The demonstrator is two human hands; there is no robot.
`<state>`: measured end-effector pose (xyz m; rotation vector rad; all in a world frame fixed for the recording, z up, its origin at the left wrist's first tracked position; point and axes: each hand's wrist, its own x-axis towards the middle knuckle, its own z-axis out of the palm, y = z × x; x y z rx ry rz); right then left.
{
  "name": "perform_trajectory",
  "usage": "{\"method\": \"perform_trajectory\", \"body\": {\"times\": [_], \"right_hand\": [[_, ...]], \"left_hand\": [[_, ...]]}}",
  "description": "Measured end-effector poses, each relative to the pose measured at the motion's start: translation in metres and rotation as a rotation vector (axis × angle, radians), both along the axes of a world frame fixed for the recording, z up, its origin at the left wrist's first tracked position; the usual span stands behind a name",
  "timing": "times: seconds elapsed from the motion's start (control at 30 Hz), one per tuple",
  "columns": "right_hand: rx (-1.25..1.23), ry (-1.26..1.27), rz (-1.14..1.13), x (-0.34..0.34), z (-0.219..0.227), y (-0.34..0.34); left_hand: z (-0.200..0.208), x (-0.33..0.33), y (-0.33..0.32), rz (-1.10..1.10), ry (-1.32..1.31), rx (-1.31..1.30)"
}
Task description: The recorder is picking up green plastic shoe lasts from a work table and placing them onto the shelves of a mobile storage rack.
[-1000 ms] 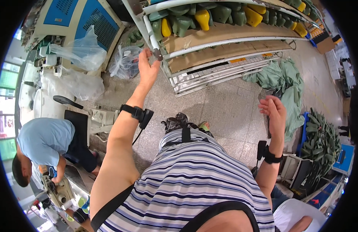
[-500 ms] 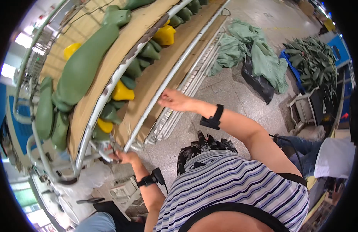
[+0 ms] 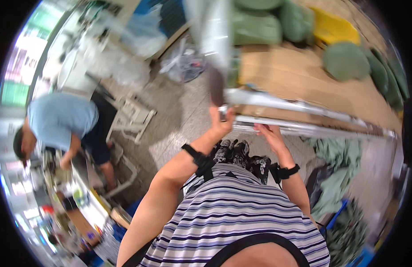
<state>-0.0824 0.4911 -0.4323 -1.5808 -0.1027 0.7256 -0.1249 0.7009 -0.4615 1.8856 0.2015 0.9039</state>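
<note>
A metal rack's white upright post [image 3: 217, 44], partly brown and blurred, comes down in front of me. My left hand [image 3: 221, 123] is closed around the lower end of that post. To its right, my right hand [image 3: 271, 135] is by the lower rails [image 3: 304, 128], fingers stretched out and apart. Its fingertips are close to the rail; contact is hard to make out. On the rack's brown board [image 3: 277, 75] lie smooth green moulded pieces [image 3: 346, 61] and a yellow piece [image 3: 335, 29]. The rack's upper part is smeared by motion.
At the left, a person in a light blue shirt [image 3: 63, 118] bends over a workbench beside a white stool frame [image 3: 132, 118]. Clear plastic bags [image 3: 181, 62] lie beyond. To the right are green cloth [image 3: 337, 169] on the floor and a heap of dark green pieces [image 3: 348, 229].
My view has swung left, bringing the bent person and bench into sight. My left hand has come to the post's lower end; my right hand stays along the rails.
</note>
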Motion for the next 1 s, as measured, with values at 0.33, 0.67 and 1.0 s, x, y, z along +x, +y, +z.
{"method": "perform_trajectory", "body": {"times": [0.33, 0.67, 1.0], "right_hand": [[-0.028, 0.228, 0.737, -0.051, -0.027, 0.086], [0.065, -0.064, 0.977, -0.027, 0.012, 0.343], [-0.158, -0.478, 0.934, 0.069, 0.069, 0.529]], "left_hand": [[0.076, -0.034, 0.088, -0.41, 0.323, 0.34], [-0.002, -0.125, 0.353, -0.317, 0.872, 0.126], [-0.022, -0.121, 0.522, -0.19, 1.013, -0.028]]}}
